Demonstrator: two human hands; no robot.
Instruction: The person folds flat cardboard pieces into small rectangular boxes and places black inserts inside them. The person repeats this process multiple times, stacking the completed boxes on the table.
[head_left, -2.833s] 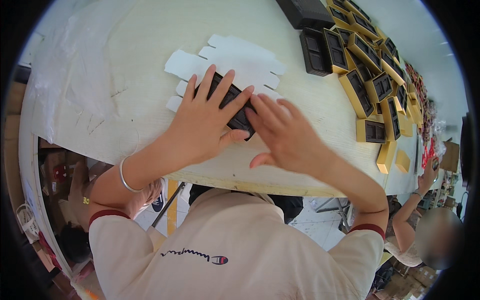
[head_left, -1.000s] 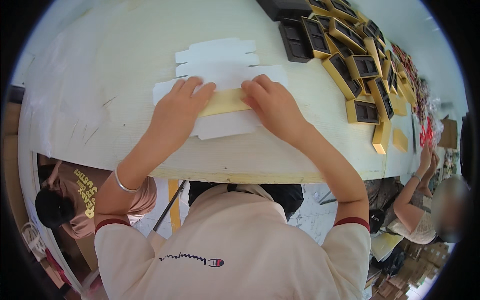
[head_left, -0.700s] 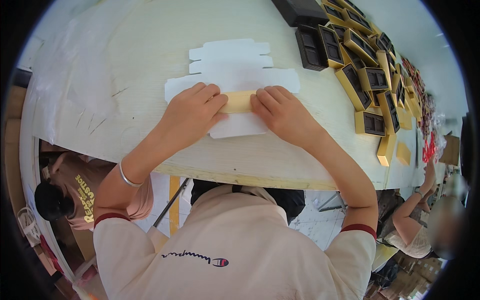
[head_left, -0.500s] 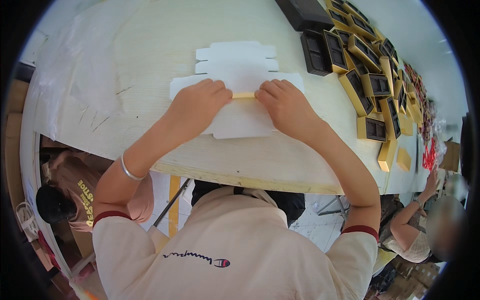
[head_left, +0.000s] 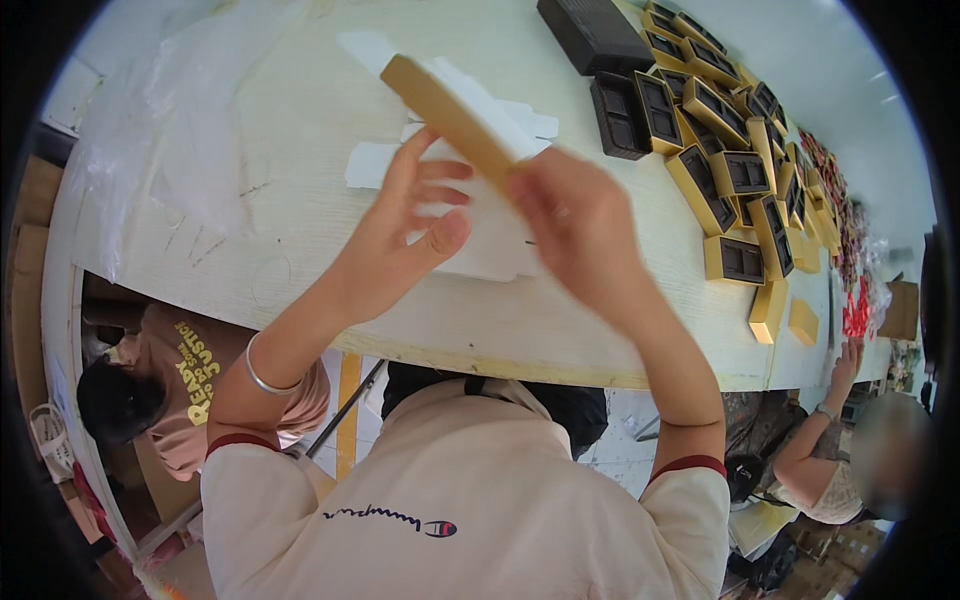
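Note:
My right hand [head_left: 585, 225] is closed on one end of a cardboard box blank [head_left: 452, 125], gold on one side and white on the other. The blank is raised off the table and slants up to the left, with a white flap at its far end. Beside its lower edge my left hand [head_left: 400, 220] has its fingers spread and seems to grip nothing. Beneath both hands lies a flat white box blank [head_left: 485, 240] on the table, partly covered by the hands and the raised piece.
Gold boxes with dark divided inserts [head_left: 710, 190] are heaped at the right. A black box [head_left: 595, 38] and a black tray [head_left: 618, 115] stand by the heap. Clear plastic sheeting [head_left: 190, 120] covers the table's left. People sit at left [head_left: 175, 390] and right [head_left: 810, 460].
My right hand has lifted the blank off the table and tilted it, showing its gold side. The left hand has opened and let go. Another flat blank shows underneath.

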